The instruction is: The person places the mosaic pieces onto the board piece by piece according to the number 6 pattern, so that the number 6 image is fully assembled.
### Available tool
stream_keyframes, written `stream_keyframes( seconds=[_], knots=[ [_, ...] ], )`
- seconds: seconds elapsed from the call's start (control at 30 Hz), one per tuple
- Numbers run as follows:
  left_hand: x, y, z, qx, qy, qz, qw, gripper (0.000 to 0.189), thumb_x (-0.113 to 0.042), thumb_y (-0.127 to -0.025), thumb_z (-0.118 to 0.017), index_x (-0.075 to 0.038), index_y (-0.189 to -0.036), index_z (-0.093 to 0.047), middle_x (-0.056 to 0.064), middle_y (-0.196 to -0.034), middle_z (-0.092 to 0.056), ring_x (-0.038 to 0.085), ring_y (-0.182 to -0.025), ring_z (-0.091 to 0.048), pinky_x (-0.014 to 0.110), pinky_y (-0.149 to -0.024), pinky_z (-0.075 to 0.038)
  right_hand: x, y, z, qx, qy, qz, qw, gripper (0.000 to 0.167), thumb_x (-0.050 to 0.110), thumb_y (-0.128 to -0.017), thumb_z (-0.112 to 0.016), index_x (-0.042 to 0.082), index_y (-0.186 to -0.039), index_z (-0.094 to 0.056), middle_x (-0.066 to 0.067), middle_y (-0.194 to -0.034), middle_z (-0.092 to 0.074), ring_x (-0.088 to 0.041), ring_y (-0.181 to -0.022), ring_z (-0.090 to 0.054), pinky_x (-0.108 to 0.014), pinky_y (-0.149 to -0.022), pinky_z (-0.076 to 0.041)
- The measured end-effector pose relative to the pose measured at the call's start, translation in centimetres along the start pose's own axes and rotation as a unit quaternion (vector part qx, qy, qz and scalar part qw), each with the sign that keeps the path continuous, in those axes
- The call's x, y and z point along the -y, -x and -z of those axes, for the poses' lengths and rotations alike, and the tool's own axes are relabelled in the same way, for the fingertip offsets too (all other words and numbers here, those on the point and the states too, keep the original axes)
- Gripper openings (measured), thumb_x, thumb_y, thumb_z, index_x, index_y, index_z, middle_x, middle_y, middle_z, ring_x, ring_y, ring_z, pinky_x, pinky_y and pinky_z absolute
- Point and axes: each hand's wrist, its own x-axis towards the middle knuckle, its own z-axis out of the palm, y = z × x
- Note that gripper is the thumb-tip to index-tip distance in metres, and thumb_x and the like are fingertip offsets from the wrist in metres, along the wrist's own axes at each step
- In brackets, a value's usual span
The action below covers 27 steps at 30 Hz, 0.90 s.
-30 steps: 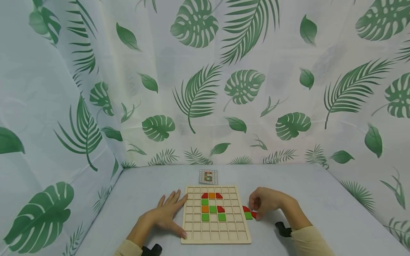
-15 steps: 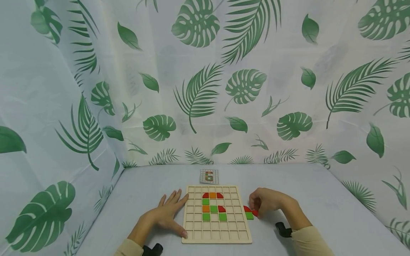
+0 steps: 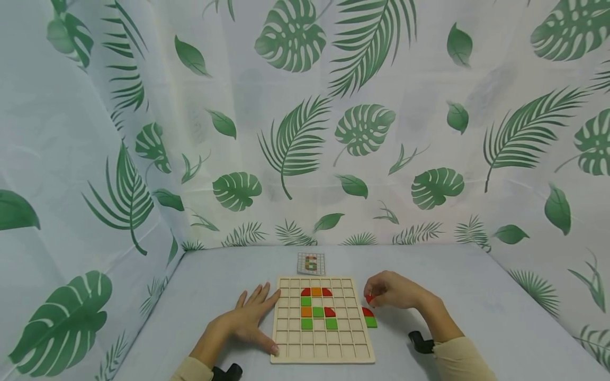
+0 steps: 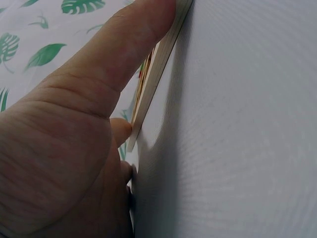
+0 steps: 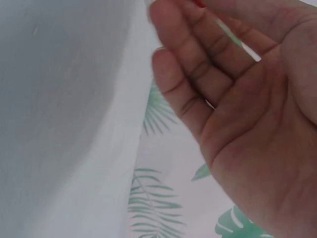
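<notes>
My left hand (image 3: 250,317) lies spread at the left side of a wooden grid board (image 3: 321,351), its thumb and forefinger touching the edge. In the left wrist view the thumb (image 4: 119,49) presses over the board's side (image 4: 156,69). My right hand (image 3: 393,290) pinches a small red tile (image 3: 369,299) just above the table by the board's right edge; the fingers partly hide it. Only a sliver of red shows in the right wrist view. Red rounded-corner tiles (image 3: 330,312), orange squares (image 3: 316,291) and green squares (image 3: 331,323) sit in the grid, forming a figure.
Beside the board's right edge lie a red rounded tile (image 3: 368,312) and a green square tile (image 3: 370,322). A small card (image 3: 311,263) with a printed coloured grid figure lies behind the board. Leaf-patterned curtains (image 3: 305,211) stand around the white table (image 3: 229,264).
My right hand has picked up the red tile that lay right of the loose tiles, and moved up and slightly left with it. My left hand has stayed in place.
</notes>
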Motion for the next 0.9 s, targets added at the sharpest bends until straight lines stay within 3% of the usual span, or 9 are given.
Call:
stream_keyframes(
  seconds=[0.13, 0.43, 0.7, 0.9],
  knots=[
    [0.1, 0.0, -0.1, 0.002, 0.0, 0.006, 1.0, 0.138, -0.079, -0.062, -0.084, -0.024, -0.168, -0.017, 0.017, -0.176, -0.002, 0.039, -0.163, 0.002, 0.067, -0.127, 0.007, 0.6, -0.6, -0.3, -0.01, -0.028, 0.018, 0.9994, 0.018, 0.008, -0.093, -0.076, 0.007, -0.11, -0.078, -0.002, -0.082, -0.074, -0.011, -0.072, -0.061, -0.024, -0.064, -0.051],
    [0.0, -0.1, -0.2, 0.002, 0.0, 0.011, 0.9999, 0.138, -0.079, -0.061, -0.085, -0.025, -0.168, -0.017, 0.016, -0.176, -0.002, 0.038, -0.163, 0.002, 0.066, -0.127, 0.006, 2.7, -2.2, -1.4, 0.008, -0.04, 0.075, 0.9964, 0.015, 0.008, -0.098, -0.07, 0.004, -0.109, -0.079, -0.01, -0.103, -0.078, -0.011, -0.082, -0.065, -0.023, -0.074, -0.056],
    [0.2, -0.2, -0.2, -0.002, -0.008, 0.006, 0.9999, 0.138, -0.079, -0.061, -0.084, -0.023, -0.168, -0.017, 0.017, -0.176, -0.002, 0.038, -0.163, 0.002, 0.067, -0.127, 0.006, 4.2, -4.0, -2.5, 0.015, -0.03, 0.112, 0.9931, 0.01, 0.005, -0.095, -0.073, 0.006, -0.103, -0.079, 0.001, -0.096, -0.078, -0.008, -0.078, -0.069, -0.024, -0.076, -0.06],
    [0.2, -0.3, -0.3, -0.002, -0.008, 0.007, 0.9999, 0.138, -0.079, -0.061, -0.084, -0.024, -0.168, -0.018, 0.016, -0.176, -0.002, 0.038, -0.163, 0.002, 0.067, -0.127, 0.006, 5.4, -5.1, -3.3, 0.025, -0.034, 0.132, 0.9903, 0.012, 0.003, -0.093, -0.076, 0.004, -0.104, -0.079, 0.0, -0.094, -0.078, -0.006, -0.077, -0.068, -0.024, -0.075, -0.061]
  ],
)
